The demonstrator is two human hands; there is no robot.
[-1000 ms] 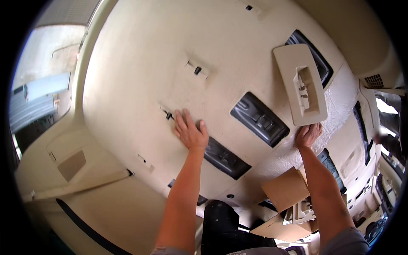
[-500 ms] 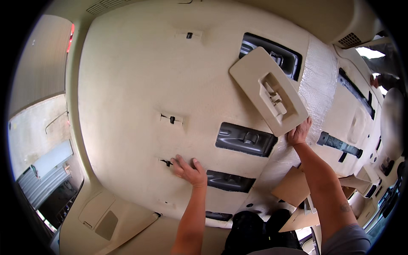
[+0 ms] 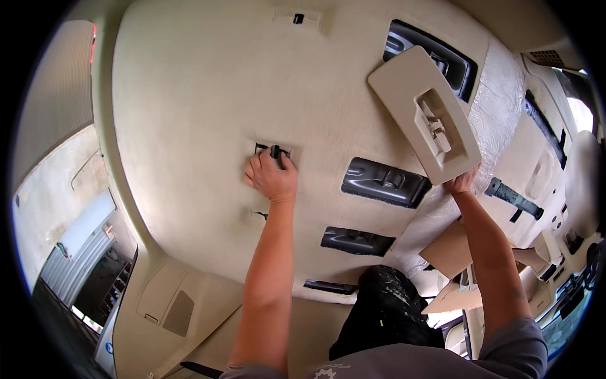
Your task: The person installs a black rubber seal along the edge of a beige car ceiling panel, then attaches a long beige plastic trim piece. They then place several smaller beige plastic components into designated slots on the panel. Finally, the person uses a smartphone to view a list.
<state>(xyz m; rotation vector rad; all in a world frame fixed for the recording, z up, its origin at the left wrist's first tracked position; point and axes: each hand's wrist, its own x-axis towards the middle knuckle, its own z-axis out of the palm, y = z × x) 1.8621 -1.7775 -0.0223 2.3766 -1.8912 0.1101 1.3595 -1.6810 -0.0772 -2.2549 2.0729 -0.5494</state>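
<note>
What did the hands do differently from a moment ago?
The left hand moved up the beige headliner from the lower small slot to the next one, and its grip now closes on a black clip there. The right hand kept holding the beige console panel by its lower end. The dark openings look unchanged.

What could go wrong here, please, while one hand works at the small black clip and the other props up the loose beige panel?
The right hand meets the beige panel only at its lower corner, so the panel could tip or slip down. The left hand presses at the small black clip set in the soft beige headliner; hard force might dent or mark the lining. With both arms raised and apart, watching the clip may let the panel drift unnoticed.
</note>
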